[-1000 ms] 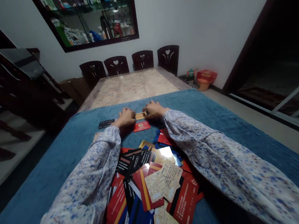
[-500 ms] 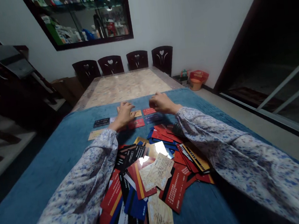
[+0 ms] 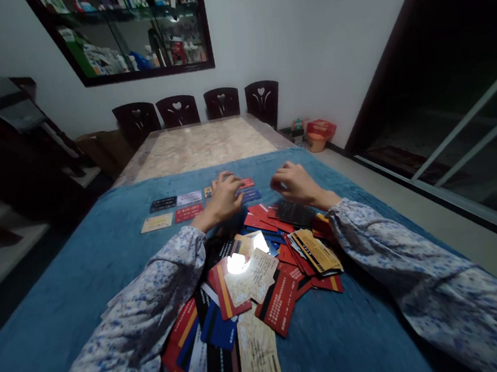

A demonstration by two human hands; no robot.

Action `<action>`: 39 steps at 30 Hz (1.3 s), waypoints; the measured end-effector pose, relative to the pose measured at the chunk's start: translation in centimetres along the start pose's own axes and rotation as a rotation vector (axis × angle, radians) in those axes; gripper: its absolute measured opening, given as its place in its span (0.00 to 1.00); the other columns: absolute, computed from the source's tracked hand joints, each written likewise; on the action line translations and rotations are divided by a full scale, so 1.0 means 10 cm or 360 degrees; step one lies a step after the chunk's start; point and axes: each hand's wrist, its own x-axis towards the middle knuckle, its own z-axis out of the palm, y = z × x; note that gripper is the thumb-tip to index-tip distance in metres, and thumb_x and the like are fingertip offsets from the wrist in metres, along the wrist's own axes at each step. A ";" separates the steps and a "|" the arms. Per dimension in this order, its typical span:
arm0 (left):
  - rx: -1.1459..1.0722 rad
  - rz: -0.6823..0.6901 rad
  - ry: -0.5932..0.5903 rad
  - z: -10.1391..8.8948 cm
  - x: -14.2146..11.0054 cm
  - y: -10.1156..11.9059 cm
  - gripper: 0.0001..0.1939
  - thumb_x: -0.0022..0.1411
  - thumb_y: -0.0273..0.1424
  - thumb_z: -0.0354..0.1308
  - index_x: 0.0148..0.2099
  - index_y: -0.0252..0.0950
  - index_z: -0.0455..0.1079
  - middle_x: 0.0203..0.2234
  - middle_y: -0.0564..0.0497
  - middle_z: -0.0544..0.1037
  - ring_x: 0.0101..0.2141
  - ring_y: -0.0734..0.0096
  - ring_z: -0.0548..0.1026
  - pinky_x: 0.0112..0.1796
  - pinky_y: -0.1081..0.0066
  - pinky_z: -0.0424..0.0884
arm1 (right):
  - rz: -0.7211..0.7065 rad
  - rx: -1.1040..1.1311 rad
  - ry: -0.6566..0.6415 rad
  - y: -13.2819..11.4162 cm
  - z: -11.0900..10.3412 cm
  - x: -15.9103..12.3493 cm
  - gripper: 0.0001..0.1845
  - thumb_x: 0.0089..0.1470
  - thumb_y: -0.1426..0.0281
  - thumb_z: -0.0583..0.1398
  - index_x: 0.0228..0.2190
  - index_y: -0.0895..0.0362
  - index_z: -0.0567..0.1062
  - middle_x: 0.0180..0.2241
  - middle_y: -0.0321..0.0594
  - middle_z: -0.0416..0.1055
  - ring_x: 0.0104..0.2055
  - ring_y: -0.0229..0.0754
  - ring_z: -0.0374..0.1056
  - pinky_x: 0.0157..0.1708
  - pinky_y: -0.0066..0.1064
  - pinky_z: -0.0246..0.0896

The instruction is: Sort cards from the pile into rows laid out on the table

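My left hand [image 3: 223, 199] is over the right part of two rows of cards, its fingers loosely bent and apart, and it hides some of them. My right hand [image 3: 293, 181] hovers over the cloth just right of the rows, fingers curled and a little spread, with nothing visible in it. The rows include a black card [image 3: 164, 204], a silver card [image 3: 189, 198], a cream card [image 3: 157, 222], a red card [image 3: 189, 213] and a dark blue card [image 3: 250, 194]. Closer to me, between my forearms, lies a loose heap of overlapping cards [image 3: 279, 301].
A blue cloth [image 3: 80, 274] covers the near part of the table, and the bare marble-patterned top [image 3: 200, 146] shows beyond it. Several dark chairs [image 3: 263, 101] stand at the far end. A red-and-orange bucket [image 3: 318, 137] is on the floor to the right.
My left hand has moved right across the rows, uncovering the silver card and a red card. My right hand has moved right, off the cards. The view has shifted slightly.
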 end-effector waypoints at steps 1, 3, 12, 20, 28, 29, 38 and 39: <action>-0.0017 0.0042 -0.0009 0.03 -0.01 0.06 0.16 0.66 0.28 0.54 0.53 0.36 0.76 0.56 0.40 0.75 0.62 0.46 0.60 0.58 0.45 0.60 | 0.0012 -0.0008 0.0001 0.03 0.01 -0.06 0.13 0.62 0.71 0.56 0.39 0.56 0.82 0.40 0.48 0.79 0.45 0.51 0.63 0.40 0.38 0.49; -0.0049 0.0110 -0.0021 0.09 -0.04 0.16 0.15 0.66 0.28 0.55 0.52 0.36 0.76 0.55 0.41 0.76 0.62 0.46 0.60 0.58 0.45 0.60 | 0.0031 -0.0023 0.0022 0.08 0.04 -0.18 0.13 0.62 0.71 0.56 0.38 0.55 0.82 0.40 0.49 0.79 0.46 0.51 0.63 0.41 0.38 0.50; -0.0063 0.0411 -0.0212 0.27 -0.14 0.64 0.14 0.69 0.29 0.52 0.52 0.37 0.75 0.54 0.41 0.76 0.64 0.46 0.59 0.58 0.43 0.60 | 0.0062 0.0194 0.0002 0.25 0.16 -0.58 0.12 0.60 0.70 0.57 0.38 0.55 0.82 0.40 0.48 0.80 0.48 0.52 0.64 0.46 0.40 0.56; 0.0064 0.0549 -0.0392 0.49 -0.17 0.86 0.18 0.73 0.31 0.45 0.58 0.41 0.71 0.59 0.40 0.74 0.64 0.44 0.60 0.56 0.41 0.63 | -0.0028 0.0296 -0.0182 0.30 0.31 -0.65 0.20 0.66 0.68 0.53 0.51 0.52 0.80 0.56 0.49 0.76 0.58 0.54 0.63 0.54 0.47 0.59; 0.0092 0.0461 -0.0441 0.43 -0.20 0.80 0.16 0.74 0.34 0.46 0.55 0.40 0.74 0.55 0.42 0.77 0.66 0.42 0.59 0.57 0.42 0.61 | 0.0025 0.0218 -0.0305 0.31 0.30 -0.69 0.21 0.66 0.66 0.53 0.53 0.51 0.80 0.55 0.48 0.77 0.61 0.57 0.62 0.54 0.50 0.59; 0.0086 0.0445 -0.0441 0.43 -0.20 0.78 0.16 0.74 0.34 0.47 0.53 0.40 0.75 0.54 0.42 0.78 0.66 0.42 0.59 0.57 0.41 0.60 | 0.0009 0.0209 -0.0297 0.31 0.29 -0.70 0.20 0.66 0.66 0.54 0.53 0.51 0.80 0.54 0.49 0.77 0.60 0.57 0.62 0.53 0.50 0.59; -0.0046 0.0331 -0.0402 0.40 -0.22 0.72 0.09 0.69 0.34 0.56 0.45 0.37 0.76 0.52 0.41 0.79 0.64 0.42 0.61 0.57 0.41 0.61 | -0.0105 0.0257 -0.0244 0.25 0.21 -0.72 0.18 0.64 0.63 0.56 0.50 0.52 0.82 0.48 0.52 0.78 0.54 0.56 0.62 0.52 0.49 0.60; -0.0055 0.0317 -0.0403 0.39 -0.22 0.72 0.09 0.69 0.33 0.56 0.44 0.37 0.75 0.52 0.41 0.79 0.64 0.42 0.61 0.57 0.41 0.61 | -0.0112 0.0268 -0.0229 0.24 0.21 -0.72 0.18 0.64 0.63 0.57 0.49 0.53 0.82 0.48 0.52 0.78 0.53 0.56 0.63 0.52 0.49 0.60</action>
